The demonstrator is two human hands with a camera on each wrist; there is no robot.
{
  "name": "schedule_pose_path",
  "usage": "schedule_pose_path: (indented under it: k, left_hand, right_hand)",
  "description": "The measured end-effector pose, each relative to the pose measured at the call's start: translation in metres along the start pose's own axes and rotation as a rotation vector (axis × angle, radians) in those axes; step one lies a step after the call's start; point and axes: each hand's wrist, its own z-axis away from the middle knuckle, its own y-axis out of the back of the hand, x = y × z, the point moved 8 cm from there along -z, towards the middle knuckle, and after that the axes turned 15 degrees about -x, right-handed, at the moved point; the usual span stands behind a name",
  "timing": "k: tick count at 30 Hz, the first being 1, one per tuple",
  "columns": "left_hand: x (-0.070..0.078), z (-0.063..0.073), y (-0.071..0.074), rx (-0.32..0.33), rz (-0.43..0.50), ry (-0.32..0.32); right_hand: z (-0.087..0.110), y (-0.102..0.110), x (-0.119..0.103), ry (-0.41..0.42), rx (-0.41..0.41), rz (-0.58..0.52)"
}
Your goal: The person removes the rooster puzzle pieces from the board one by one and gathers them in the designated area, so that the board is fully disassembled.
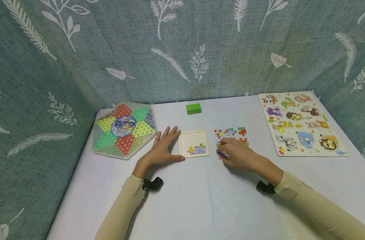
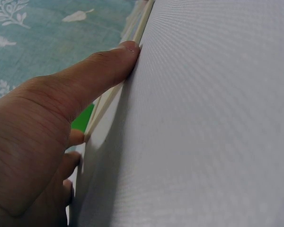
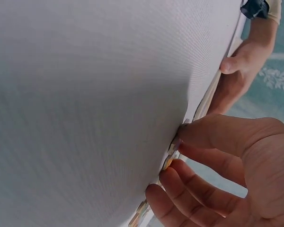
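Observation:
A square wooden puzzle tray (image 1: 194,160) lies on the table, its lower part holding a few joined purple, yellow and green pieces. At its left side my left hand (image 1: 162,149) is spread, the thumb along the lower left corner and a fingertip near the upper left; in the left wrist view the thumb (image 2: 109,64) touches the tray's edge. To the right of the tray, my right hand (image 1: 238,154) bends over the loose jigsaw pieces (image 1: 230,132). In the right wrist view, its thumb and fingers pinch a jigsaw piece (image 3: 168,162) low at the table, partly hidden by the fingers.
A green block (image 1: 193,109) sits behind the tray. On the left lies a star-patterned checkers board (image 1: 147,128) in a clear hexagonal case. An animal peg puzzle board (image 1: 300,129) is at the far right. Patterned cloth walls (image 1: 176,50) enclose the back and sides.

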Motion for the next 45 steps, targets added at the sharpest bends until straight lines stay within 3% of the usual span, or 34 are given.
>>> schedule_pose_path:
  k: [16,23,31,45]
  left_hand:
    - [0.002,-0.001,-0.001,0.017,0.001,-0.019]
    - [0.002,0.000,-0.001,0.005,-0.002,-0.007]
    - [-0.001,0.000,-0.001,0.005,-0.002,-0.002]
    - [0.003,0.002,0.002,0.005,0.012,-0.021]
  right_hand:
    - [0.002,-0.001,-0.001,-0.002,0.002,0.008]
    - [0.001,0.010,-0.011,0.047,0.040,-0.004]
    - [-0.017,0.018,-0.027,0.057,0.002,-0.004]
    - [-0.055,0.015,-0.045,0.103,-0.051,0.001]
